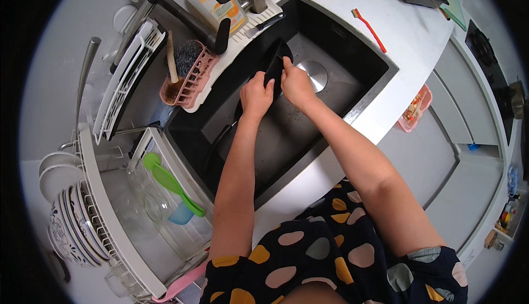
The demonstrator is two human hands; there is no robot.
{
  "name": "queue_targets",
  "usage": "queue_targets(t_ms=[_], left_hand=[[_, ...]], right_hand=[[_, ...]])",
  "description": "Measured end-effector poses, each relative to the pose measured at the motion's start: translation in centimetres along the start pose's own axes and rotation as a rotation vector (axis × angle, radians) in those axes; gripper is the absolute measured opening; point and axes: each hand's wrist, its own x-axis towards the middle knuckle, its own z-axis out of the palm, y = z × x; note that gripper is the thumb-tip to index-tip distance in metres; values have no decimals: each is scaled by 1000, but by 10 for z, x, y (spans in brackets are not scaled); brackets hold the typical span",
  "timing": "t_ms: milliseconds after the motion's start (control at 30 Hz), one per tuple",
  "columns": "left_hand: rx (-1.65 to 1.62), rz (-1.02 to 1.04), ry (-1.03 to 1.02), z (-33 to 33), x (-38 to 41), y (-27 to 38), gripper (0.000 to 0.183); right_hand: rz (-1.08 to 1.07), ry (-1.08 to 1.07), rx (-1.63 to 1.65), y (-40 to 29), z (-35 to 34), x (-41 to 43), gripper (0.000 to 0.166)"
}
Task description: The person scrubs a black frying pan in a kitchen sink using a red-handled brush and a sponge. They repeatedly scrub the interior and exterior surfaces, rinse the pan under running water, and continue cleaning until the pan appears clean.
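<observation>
Both my hands are inside a black sink (194, 116) and grip a dark pan (275, 65), which is tipped on its side. My left hand (255, 96) closes around the near part of its rim. Farther along the same rim, my right hand (296, 81) holds on with the thumb pointing up along it. A black handle (219, 138) reaches toward the sink's left corner, partly behind my left forearm. The round metal drain cover (315, 75) shows just right of my right hand. Much of the pan is hidden by my hands.
A pink caddy (197, 83) with a scouring pad and wooden-handled brush stands by the black faucet (186, 17). A scraper (266, 24) lies on the sink's back ledge. A red brush (370, 31) rests on the right counter. At left is a dish rack (97, 172) with bowls.
</observation>
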Motion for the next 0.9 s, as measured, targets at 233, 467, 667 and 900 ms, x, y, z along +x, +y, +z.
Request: queue_targets(t_ms=[233, 467, 667, 900], left_hand=[[-21, -120, 24, 4, 16, -2, 17], [-95, -169, -39, -2, 13, 6, 21], [-130, -139, 57, 2, 8, -4, 21], [-164, -188, 53, 4, -4, 3, 19]], right_hand=[[2, -147, -75, -30, -4, -31, 39], [66, -53, -72, -27, -6, -20, 26], [20, -153, -132, -38, -5, -31, 29], [72, -132, -136, -17, -17, 12, 28]])
